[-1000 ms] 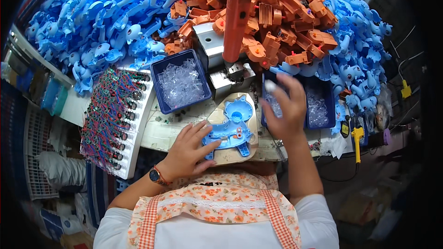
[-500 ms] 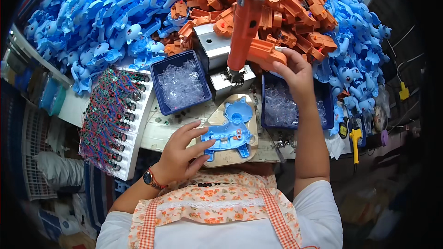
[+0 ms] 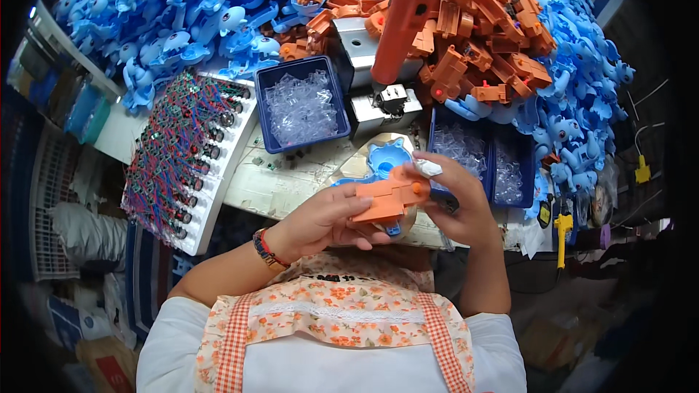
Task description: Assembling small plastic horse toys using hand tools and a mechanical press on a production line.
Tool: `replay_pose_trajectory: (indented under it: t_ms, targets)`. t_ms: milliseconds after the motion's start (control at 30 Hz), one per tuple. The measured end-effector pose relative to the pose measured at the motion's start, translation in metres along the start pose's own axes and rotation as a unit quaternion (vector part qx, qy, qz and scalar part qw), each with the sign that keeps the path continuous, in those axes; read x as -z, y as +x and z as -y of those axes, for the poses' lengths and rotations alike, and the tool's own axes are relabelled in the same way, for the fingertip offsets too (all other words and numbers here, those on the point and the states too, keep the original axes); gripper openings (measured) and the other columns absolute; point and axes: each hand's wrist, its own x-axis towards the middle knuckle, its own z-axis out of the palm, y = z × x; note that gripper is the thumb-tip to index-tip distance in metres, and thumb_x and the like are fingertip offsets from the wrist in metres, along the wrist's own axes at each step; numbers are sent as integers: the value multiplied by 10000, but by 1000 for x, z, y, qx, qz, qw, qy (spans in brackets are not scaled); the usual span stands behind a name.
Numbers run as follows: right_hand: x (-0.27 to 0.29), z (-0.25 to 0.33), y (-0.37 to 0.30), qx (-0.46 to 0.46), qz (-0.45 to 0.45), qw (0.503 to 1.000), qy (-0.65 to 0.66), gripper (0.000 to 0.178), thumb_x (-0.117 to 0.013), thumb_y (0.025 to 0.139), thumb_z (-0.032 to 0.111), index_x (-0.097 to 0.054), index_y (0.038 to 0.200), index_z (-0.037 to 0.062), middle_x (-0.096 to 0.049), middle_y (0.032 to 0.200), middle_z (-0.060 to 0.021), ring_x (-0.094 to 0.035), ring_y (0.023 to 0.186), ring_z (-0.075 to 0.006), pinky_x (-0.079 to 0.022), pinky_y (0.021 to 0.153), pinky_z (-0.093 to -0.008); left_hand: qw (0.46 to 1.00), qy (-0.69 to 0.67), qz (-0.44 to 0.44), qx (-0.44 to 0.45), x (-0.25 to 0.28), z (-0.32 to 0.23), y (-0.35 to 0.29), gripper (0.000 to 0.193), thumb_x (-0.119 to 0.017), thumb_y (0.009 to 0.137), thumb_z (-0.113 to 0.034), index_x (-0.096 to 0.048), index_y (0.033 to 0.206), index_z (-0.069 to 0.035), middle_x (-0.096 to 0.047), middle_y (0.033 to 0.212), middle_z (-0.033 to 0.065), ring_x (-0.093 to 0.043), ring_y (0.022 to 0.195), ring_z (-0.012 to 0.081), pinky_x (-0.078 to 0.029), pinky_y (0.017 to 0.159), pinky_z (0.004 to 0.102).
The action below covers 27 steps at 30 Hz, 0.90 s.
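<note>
Across the counter (image 3: 251, 193), wired parts (image 3: 171, 164) lie at left on white foam (image 3: 212, 195). Next comes a blue tray (image 3: 309, 143). Near centre frame, the left hand (image 3: 317, 223) and right hand (image 3: 466, 211) both grip an orange case (image 3: 382, 201), partly hiding a blue shell (image 3: 389, 159). Orange parts (image 3: 502, 47) heap at upper right.

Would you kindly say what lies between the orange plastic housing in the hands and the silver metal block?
In the head view, a hollow blue plastic shell and the pale board beneath it show there.
</note>
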Motion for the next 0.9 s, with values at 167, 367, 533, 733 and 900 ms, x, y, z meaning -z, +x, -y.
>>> replay_pose_trajectory:
  t_ms: [167,367,533,733,900]
  targets:
    - [-7,5,-5,-39,-97,994,-34,420,-733,701,-18,-664,1105,74,-566,1310,-151,-548,1197,-348,-425,980,-451,979,153,-97,-93,-4,3,-7,371,-553,983,-216,-464,1286,-21,-648,1132,129,-695,939,194,-590,733,271]
    - [-4,4,6,63,-16,973,-221,232,-795,709,203,-740,927,147,-643,1183,-71,-565,1143,-319,-417,974,-451,970,205,-77,-109,7,-3,-10,348,-613,957,-186,-507,1236,-7,-663,1035,82,-678,859,107,-559,672,220]
    - [-13,11,5,95,-50,961,-256,190,-794,720,221,-721,888,172,-679,983,4,-585,1131,-304,-388,1038,-515,970,209,-56,-109,5,-14,-14,310,-624,950,-172,-543,1190,5,-663,1024,76,-673,831,99,-553,675,213]
    - [-52,-6,-8,46,-232,938,-255,230,-829,685,151,-660,835,114,-642,920,-26,-589,1100,-307,-402,1028,-524,965,187,-93,-156,-1,4,-10,332,-660,921,-130,-539,1194,15,-651,1039,69,-651,888,83,-549,737,217]
    - [-65,-11,-17,-2,-306,938,-166,241,-759,807,228,-635,921,55,-623,1048,-106,-597,1063,-304,-401,1010,-483,921,306,-118,-209,-2,8,-7,358,-669,912,-122,-523,1210,11,-640,1058,62,-649,910,105,-548,769,243]
